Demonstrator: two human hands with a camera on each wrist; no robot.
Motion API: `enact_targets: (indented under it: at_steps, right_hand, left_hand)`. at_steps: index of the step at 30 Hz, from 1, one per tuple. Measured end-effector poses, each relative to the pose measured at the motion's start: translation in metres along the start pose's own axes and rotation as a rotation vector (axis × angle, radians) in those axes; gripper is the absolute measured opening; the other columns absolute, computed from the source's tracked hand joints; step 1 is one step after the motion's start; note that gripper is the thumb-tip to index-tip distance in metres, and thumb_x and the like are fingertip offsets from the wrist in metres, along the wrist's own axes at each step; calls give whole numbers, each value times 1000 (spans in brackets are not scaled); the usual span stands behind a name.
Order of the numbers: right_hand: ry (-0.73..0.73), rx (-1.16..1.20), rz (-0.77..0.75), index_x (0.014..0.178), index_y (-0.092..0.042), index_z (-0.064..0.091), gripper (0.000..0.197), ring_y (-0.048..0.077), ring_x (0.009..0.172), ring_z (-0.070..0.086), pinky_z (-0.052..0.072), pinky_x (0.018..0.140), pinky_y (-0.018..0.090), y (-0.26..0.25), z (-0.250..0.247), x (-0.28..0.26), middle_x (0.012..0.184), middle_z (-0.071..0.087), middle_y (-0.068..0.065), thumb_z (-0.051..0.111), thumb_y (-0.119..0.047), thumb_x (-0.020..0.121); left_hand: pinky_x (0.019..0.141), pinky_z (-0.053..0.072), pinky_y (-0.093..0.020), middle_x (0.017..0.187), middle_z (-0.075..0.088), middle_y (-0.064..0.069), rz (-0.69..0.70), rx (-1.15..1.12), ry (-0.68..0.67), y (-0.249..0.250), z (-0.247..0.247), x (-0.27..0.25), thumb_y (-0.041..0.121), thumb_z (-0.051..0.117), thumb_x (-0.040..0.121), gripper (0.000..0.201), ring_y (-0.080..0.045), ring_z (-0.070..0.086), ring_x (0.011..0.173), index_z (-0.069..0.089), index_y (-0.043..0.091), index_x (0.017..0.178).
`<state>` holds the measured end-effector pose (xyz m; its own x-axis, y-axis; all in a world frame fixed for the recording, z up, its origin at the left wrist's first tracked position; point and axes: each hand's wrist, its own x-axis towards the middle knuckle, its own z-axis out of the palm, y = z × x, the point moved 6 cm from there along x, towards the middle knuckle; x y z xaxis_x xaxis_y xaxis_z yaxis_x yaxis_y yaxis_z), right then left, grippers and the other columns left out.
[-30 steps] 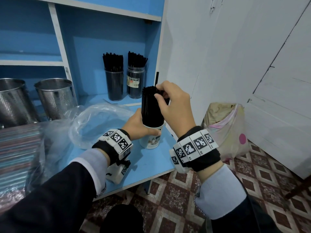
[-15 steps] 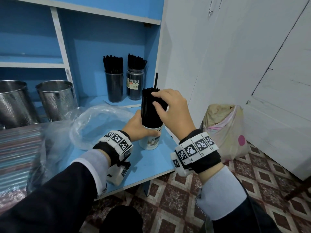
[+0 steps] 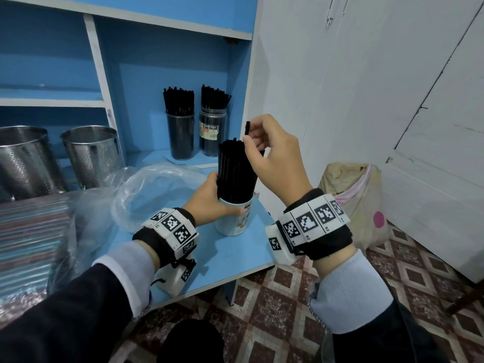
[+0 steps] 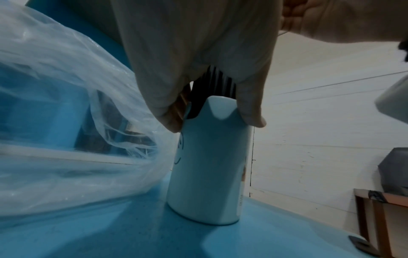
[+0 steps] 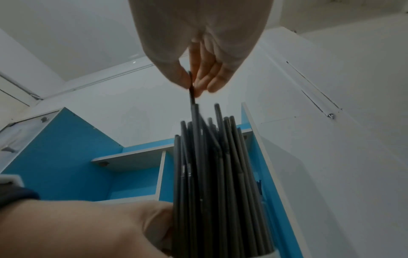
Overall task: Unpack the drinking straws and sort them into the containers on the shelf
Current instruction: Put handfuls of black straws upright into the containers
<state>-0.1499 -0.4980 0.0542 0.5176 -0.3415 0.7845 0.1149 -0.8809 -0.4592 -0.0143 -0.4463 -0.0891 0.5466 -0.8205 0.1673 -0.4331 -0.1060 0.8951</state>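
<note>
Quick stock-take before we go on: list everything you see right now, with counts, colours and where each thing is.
White cup with printed label: one, on the blue shelf top, packed with black straws.
Single black straw: one, raised above that bundle.
Clear jars of black straws: two, at the back of the blue shelf compartment, side by side.
Perforated steel canisters: two, silver, left compartment.
Clear plastic bag: one, crumpled, left of the cup.
Striped sheet: multicoloured, far left under the plastic.
Filled sack with pink dot: one, beige and pink, on the tiled floor at right.
Left hand: grips the cup's rim and the straws.
Right hand: pinches the single straw.
</note>
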Motion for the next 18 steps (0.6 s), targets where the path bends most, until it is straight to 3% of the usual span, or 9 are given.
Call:
enact_targets:
  at_steps: [2,4,6,12,15,18]
  right_hand:
    - [87,20,-18,106,-6,59,16,19,77,57,50,74,27,-3,-7,-8,84,60,1,58,-6,90]
    - [155,32,-49,109,-6,60,18,19,76,56,49,74,25,-7,-12,-16,82,57,-1,58,-7,90]
    - [175,40,-71,107,-6,60,17,18,74,55,49,73,26,-10,-13,-22,80,57,-1,58,-8,90]
    - [107,2,-48,117,-13,55,27,12,77,59,51,75,22,2,2,-38,84,60,-1,59,-5,92]
    - [83,-23,-17,112,-8,62,22,13,79,60,52,79,25,14,13,-48,85,62,-1,61,-4,91]
    - [84,-21,19,112,-3,65,22,17,82,64,55,81,33,24,19,-57,89,67,5,63,-2,91]
  left_hand:
    - [79,45,-13,109,54,22,-4,14,32,0,-3,0,23,92,63,80,5,55,99,39,28,122]
    - [90,47,-26,114,57,14,-23,22,61,1,-4,1,26,94,60,84,-7,56,104,42,23,126]
    - [93,48,-31,118,57,8,-34,40,78,2,-4,0,28,94,58,88,-12,56,108,43,19,128]
    - [89,47,-29,115,57,9,-40,72,92,2,-4,-1,33,95,55,86,-12,56,107,45,21,124]
    - [88,47,-27,113,57,11,-41,67,88,3,-4,0,32,95,55,85,-11,56,106,45,22,123]
    - [78,45,-19,110,57,16,-35,52,92,2,-3,-2,32,95,56,84,-6,56,102,45,23,123]
